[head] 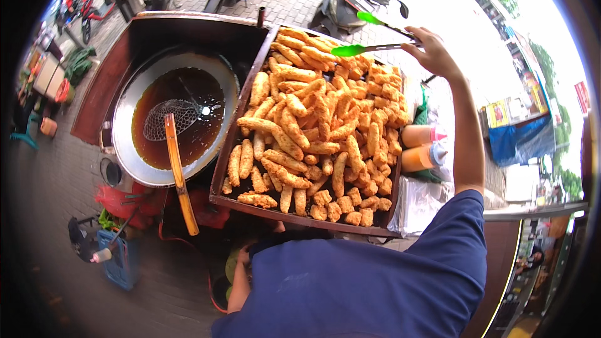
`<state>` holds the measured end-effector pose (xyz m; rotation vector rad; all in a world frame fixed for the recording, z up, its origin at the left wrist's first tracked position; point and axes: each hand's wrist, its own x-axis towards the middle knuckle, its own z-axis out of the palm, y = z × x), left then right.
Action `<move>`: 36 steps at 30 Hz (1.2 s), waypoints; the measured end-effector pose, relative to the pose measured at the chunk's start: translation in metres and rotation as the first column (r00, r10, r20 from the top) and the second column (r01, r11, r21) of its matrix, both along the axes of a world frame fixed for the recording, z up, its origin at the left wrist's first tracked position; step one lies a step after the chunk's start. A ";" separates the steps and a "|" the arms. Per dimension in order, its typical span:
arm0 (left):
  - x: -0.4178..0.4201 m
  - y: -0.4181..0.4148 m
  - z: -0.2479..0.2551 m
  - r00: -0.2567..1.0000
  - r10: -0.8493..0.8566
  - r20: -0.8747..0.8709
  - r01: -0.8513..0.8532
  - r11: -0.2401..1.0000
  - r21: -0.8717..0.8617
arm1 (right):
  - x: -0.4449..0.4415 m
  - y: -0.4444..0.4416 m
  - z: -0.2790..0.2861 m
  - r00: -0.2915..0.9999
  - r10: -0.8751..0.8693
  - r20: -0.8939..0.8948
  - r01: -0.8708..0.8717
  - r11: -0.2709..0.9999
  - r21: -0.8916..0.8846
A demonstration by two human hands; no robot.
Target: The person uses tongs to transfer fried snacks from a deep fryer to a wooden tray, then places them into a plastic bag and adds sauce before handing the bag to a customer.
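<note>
My right hand [429,51] holds metal tongs [385,48] with green tips, raised over the far right edge of a dark wooden tray [305,221]. The tong tips are apart with nothing between them. A large heap of battered fried food [300,126], long pieces and small cubes, fills the tray. Low at the cart's near side, my left hand [243,256] is partly hidden beside green rounded things [231,267]; its grip is unclear. To the left of the tray, a wide metal wok [123,126] holds dark oil. A wire skimmer [174,119] with a wooden handle rests in it.
Two sauce bottles [422,146] and clear plastic bags [418,204] lie along the tray's right side. A blue crate [119,263] and a red net bag [117,202] are on the ground at lower left. Parked motorcycles [345,4] stand beyond the cart.
</note>
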<state>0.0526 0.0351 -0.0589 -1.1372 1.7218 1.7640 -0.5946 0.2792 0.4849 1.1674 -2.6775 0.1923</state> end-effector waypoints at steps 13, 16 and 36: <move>-0.042 -0.005 -0.012 0.976 -0.215 -0.035 0.216 0.976 0.010 | 0.297 0.212 -0.034 0.861 -0.318 0.398 0.344 0.939 0.007; -0.059 0.004 -0.010 0.963 -0.266 -0.051 0.266 0.964 0.004 | 0.330 0.248 -0.070 0.706 -0.570 0.419 0.567 0.810 0.147; 0.022 0.105 -0.002 0.986 -0.096 -0.135 0.058 0.962 -0.265 | 0.322 0.281 -0.106 0.909 -0.182 0.375 0.297 0.913 -0.278</move>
